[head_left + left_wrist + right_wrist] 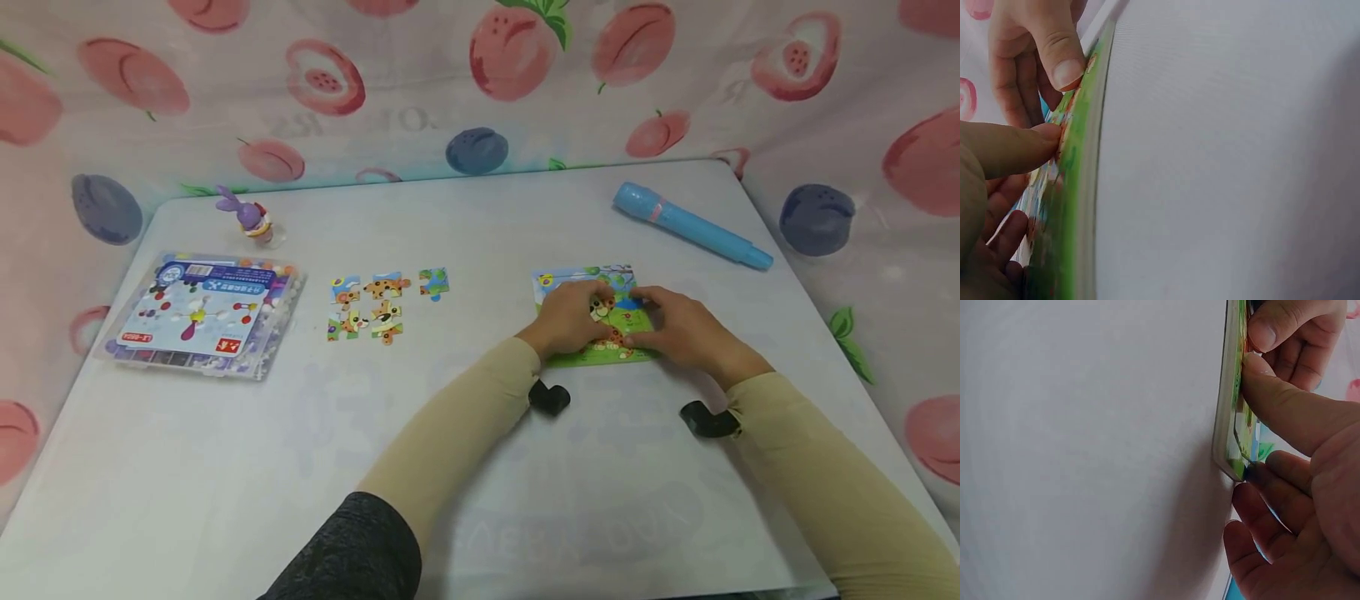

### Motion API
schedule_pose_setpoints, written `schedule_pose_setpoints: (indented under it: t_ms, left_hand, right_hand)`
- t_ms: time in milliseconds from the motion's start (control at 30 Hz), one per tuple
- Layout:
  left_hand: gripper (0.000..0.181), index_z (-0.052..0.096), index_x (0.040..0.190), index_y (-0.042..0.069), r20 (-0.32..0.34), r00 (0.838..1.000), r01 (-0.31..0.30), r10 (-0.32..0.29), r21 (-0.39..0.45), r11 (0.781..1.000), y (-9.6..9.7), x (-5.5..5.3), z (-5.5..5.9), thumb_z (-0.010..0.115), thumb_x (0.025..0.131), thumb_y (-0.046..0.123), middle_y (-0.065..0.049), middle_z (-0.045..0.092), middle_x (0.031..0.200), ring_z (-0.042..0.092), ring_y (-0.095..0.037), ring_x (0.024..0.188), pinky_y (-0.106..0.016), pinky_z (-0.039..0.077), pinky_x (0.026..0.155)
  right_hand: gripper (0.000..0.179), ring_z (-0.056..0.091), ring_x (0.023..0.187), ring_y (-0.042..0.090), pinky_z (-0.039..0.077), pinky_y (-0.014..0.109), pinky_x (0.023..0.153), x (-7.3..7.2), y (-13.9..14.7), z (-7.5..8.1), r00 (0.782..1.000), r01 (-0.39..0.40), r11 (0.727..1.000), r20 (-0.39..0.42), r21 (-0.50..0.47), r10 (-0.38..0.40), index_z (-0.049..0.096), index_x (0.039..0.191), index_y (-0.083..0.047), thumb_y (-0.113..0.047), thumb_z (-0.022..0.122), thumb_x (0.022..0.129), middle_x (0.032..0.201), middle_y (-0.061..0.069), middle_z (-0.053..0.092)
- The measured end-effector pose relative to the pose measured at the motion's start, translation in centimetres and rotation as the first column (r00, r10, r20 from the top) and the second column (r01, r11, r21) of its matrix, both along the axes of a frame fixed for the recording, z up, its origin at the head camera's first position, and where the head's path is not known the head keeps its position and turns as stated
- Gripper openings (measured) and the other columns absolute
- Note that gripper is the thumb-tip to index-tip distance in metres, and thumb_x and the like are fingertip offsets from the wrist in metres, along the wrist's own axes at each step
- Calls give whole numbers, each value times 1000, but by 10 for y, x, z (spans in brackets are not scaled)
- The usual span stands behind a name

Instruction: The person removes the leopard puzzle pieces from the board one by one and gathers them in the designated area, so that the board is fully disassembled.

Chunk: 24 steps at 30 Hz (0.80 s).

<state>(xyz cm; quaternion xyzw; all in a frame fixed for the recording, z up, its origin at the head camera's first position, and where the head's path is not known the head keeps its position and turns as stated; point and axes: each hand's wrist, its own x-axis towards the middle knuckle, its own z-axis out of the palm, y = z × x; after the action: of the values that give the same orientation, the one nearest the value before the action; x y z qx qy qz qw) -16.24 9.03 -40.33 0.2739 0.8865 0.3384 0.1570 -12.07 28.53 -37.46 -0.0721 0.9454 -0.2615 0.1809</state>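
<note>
A colourful jigsaw puzzle board (567, 361) with a green lower border lies flat right of the table's middle. Over its left half rests my left hand (568, 318); its thumb (1022, 147) touches the picture, and its other fingers lie loosely bent over the board. My right hand (686, 327) is at the board's right side, with its thumb (1285, 403) on the picture and its fingers by the corner. Both thumb tips are close together near an orange animal picture. My hands cover much of the puzzle. Several loose jigsaw pieces (386, 286) lie to the left.
At the left stands a clear plastic case (197, 312) with a blue printed label. A purple rabbit-like figurine (251, 218) is behind it. A blue tube-shaped stick (693, 225) lies at the back right. A fruit-print cloth (420, 75) hangs beyond the white table (480, 467).
</note>
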Motion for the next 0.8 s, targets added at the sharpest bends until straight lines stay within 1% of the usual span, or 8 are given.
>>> schedule_pose_setpoints:
  t_ms: [100, 200, 300, 367, 467, 600, 800]
  left_hand:
    - [52, 59, 138, 14, -24, 1000, 14, -14, 1, 1000, -1, 1, 0, 76, 90, 25, 4, 63, 128, 52, -16, 126, -29, 38, 104]
    - [52, 57, 139, 12, -43, 998, 39, -39, 10, 999, -1, 2, 1, 74, 92, 23, 1, 62, 128, 53, -16, 123, -32, 39, 104]
    - [53, 54, 142, 12, -34, 998, 59, -58, 18, 998, -2, 3, 3, 72, 93, 19, -1, 59, 132, 51, -17, 124, -37, 38, 103]
    - [54, 52, 144, 11, -11, 998, 62, -62, 31, 998, -1, 3, 5, 71, 93, 16, -2, 56, 134, 51, -16, 123, -37, 37, 101]
    - [55, 50, 144, 10, 17, 998, 64, -65, 47, 997, -1, 3, 5, 70, 93, 12, -3, 54, 135, 51, -15, 120, -32, 39, 97]
    - [54, 49, 143, 6, 25, 996, 85, -87, 69, 994, -1, 0, 5, 70, 93, 10, -5, 54, 133, 53, -14, 114, -22, 43, 91]
    - [53, 50, 143, 5, 40, 994, 99, -101, 63, 993, 1, -3, 6, 68, 94, 9, -5, 54, 133, 52, -13, 114, -21, 42, 92]
  right_hand:
    - [81, 32, 137, 50, 25, 65, 109, 1, 0, 0, 1000, 4, 1000, 4, -13, -4, 33, 151, 4, -31, 76, 91, 143, 34, 43]
    - [85, 33, 136, 50, 26, 65, 109, 1, -1, 1, 1000, 10, 1000, 4, -16, -10, 29, 152, 4, -32, 76, 90, 142, 34, 43]
    - [88, 34, 135, 50, 26, 65, 108, 1, -1, 1, 1000, 14, 1000, 9, -16, -14, 27, 152, 4, -33, 76, 90, 142, 34, 42]
    - [88, 35, 134, 50, 26, 65, 108, 1, -1, 1, 1000, 17, 1000, 13, -13, -17, 27, 153, 4, -34, 76, 90, 142, 34, 42]
    - [88, 34, 135, 49, 26, 65, 109, 0, -1, 0, 999, 24, 1000, 24, -14, -24, 27, 153, 4, -34, 76, 90, 143, 34, 42]
    - [89, 33, 136, 49, 25, 65, 109, 0, -1, 1, 999, 29, 999, 33, -16, -28, 26, 153, 4, -35, 76, 90, 143, 34, 41]
    - [87, 33, 136, 49, 25, 64, 109, 1, -1, 2, 999, 25, 1000, 26, -18, -25, 27, 153, 4, -33, 76, 91, 143, 33, 42]
